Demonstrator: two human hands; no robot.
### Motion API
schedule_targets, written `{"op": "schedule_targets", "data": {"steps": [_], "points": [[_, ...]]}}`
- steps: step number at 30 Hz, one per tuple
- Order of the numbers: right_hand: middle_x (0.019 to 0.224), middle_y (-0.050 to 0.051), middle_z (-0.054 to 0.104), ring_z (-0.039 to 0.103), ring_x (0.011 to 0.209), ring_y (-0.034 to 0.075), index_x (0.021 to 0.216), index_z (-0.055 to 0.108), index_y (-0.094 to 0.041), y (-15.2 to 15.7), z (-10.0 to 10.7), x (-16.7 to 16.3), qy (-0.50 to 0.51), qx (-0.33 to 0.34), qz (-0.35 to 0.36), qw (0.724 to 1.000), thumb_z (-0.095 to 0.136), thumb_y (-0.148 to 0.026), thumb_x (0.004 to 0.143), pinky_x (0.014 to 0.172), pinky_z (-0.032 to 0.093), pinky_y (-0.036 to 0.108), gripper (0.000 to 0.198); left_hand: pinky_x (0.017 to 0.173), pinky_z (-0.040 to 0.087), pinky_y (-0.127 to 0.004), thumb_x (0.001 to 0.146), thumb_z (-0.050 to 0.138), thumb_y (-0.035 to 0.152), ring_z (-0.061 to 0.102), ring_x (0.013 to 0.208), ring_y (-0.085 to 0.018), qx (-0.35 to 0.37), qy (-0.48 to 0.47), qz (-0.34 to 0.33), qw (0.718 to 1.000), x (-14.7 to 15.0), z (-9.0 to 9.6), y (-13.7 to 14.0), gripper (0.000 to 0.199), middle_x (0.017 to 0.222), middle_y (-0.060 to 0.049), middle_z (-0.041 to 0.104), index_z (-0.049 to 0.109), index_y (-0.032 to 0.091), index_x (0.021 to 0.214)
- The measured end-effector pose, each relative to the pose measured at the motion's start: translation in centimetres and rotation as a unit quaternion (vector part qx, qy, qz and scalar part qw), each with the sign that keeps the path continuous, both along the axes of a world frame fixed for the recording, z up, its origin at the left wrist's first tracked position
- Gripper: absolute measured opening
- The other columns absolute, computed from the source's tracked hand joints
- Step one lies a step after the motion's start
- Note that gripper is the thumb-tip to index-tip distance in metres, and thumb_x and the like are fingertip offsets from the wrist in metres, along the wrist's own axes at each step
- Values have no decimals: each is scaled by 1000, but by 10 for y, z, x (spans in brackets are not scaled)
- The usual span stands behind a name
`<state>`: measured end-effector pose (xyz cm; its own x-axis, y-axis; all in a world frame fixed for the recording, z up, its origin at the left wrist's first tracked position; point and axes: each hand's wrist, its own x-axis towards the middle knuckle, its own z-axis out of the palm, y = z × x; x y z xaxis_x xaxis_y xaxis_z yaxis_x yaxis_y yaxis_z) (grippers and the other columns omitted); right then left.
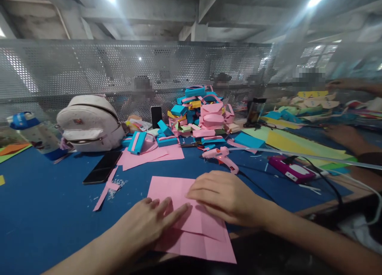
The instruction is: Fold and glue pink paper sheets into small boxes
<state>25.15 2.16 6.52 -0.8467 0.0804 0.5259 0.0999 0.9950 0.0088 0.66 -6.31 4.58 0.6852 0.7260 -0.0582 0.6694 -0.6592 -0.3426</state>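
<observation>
A creased sheet of pink paper (205,249) lies at the table's front edge, with a flap of it folded over. My left hand (155,215) rests on its left side, fingers spread and index finger pointing to the right. Pressed flat on the upper right part is my right hand (222,195), its fingers stretched out side by side. Neither hand grips anything. Just beyond my right hand, a pink glue gun (222,157) lies on its side with a cord trailing right.
Blue and pink paper boxes (211,117) are heaped at the back. A white backpack (89,123), a water bottle (37,135) and a black phone (103,167) are on the left. To the right are a purple power strip (291,168) and a co-worker's hand (343,137).
</observation>
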Motion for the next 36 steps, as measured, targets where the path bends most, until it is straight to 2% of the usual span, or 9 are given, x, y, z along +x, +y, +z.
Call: {"op": "schedule_targets", "data": {"steps": [5,7,10,15,20,25,28,31,36], "points": [[117,8,68,61,101,18,121,60,-14,-29,-8,-9,3,38,93,995,46,-27,96,82,48,31,31,57,47,-29,86,54,10,68,63,-21,-12,-42,23,999,-10,19,18,21,76,-5,71,67,18,100],[122,6,67,61,103,19,122,61,-17,-36,-17,-14,7,75,99,992,45,-37,97,83,49,31,36,56,44,-27,90,51,14,67,61,-19,-13,-85,53,995,-17,37,28,20,66,-3,69,68,18,81],[135,8,59,54,118,23,134,52,-17,-34,-29,-17,-50,79,80,992,44,-44,97,96,45,36,46,61,44,-23,95,47,23,68,71,-16,-24,-205,77,975,-27,66,41,24,83,-3,75,71,20,92],[148,20,41,41,135,32,144,39,-13,-20,-35,-10,-149,-37,-15,988,56,-52,89,108,36,48,70,69,48,-21,94,47,30,67,75,-14,-107,-344,108,927,-47,91,57,28,84,-2,75,72,18,92],[131,16,60,56,121,27,134,52,-16,-23,-39,-5,-155,-78,-41,984,54,-50,92,99,44,42,54,82,53,-27,92,49,34,68,98,-20,-15,-418,143,897,-64,78,70,32,106,-6,73,64,20,117],[113,14,69,64,102,23,124,58,-14,-22,-41,-8,-135,-30,-34,990,55,-32,89,83,48,35,40,101,42,-51,95,45,19,54,123,-30,142,-257,99,951,-44,50,53,36,137,-12,57,58,22,128],[101,11,72,65,90,22,126,56,-13,-18,-39,-11,-130,-8,-29,991,53,-23,84,75,47,33,43,94,50,-42,98,39,23,64,111,-24,4,-230,50,972,-26,40,26,31,121,-8,68,65,23,114],[89,9,73,65,80,21,121,59,-12,-16,-34,-12,-120,16,-32,992,53,-22,84,69,46,32,39,90,55,-33,93,52,45,65,112,-23,-129,-277,105,946,-18,41,-5,46,132,-6,63,50,28,135],[76,6,72,65,70,18,103,66,-15,-10,-21,-12,-26,54,-51,997,48,-19,90,66,44,30,22,90,56,-39,72,71,58,64,115,-29,-149,-292,88,941,-23,46,-38,98,144,-7,51,18,37,152]]}}
